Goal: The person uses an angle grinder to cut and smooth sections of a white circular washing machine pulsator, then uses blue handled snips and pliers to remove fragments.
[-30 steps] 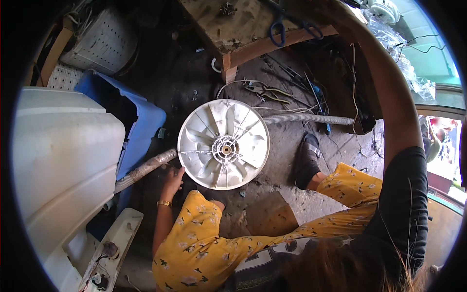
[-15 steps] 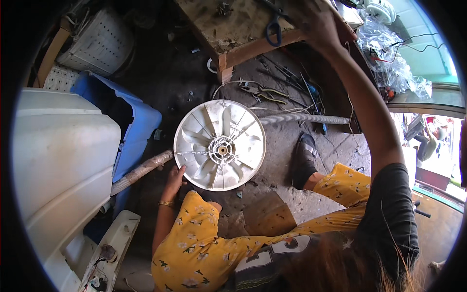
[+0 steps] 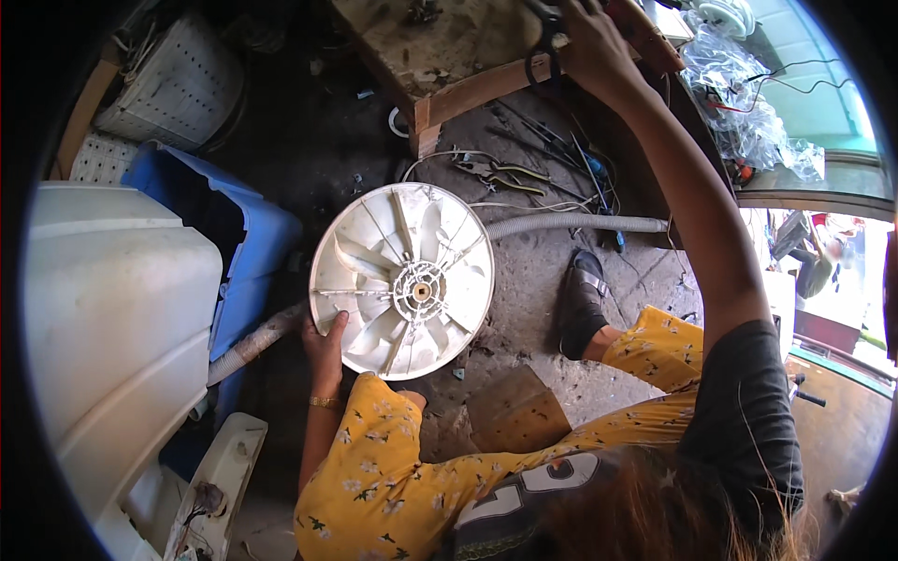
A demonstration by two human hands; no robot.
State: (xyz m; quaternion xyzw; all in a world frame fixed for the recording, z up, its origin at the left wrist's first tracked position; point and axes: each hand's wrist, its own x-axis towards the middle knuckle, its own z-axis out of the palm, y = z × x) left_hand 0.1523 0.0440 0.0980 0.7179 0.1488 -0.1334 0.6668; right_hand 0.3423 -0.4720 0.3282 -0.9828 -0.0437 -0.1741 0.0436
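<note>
A round white plastic washing-machine pulsator (image 3: 449,323), ribbed underside facing up, is tilted above the floor between my knees. My left hand (image 3: 326,348) grips its lower left rim, thumb on top and fingers hidden beneath. The square hole at its hub shows. My right arm stretches far forward to a worn wooden table (image 3: 468,93). There my right hand (image 3: 596,51) closes at the handles of dark blue scissors (image 3: 542,61); blur and the picture's edge hide part of the grip.
Pliers (image 3: 500,175), screwdrivers and a grey corrugated hose (image 3: 580,222) lie on the floor beyond the pulsator. A blue plastic tub (image 3: 253,234) and a large white plastic casing (image 3: 122,280) stand at left. Brown cardboard (image 3: 517,409) lies between my feet. Clear plastic wrapping (image 3: 739,93) sits far right.
My left hand has shifted its thumb onto the pulsator, which has tilted and moved slightly left. My right hand has moved left to the scissors, which have turned and shifted on the table.
</note>
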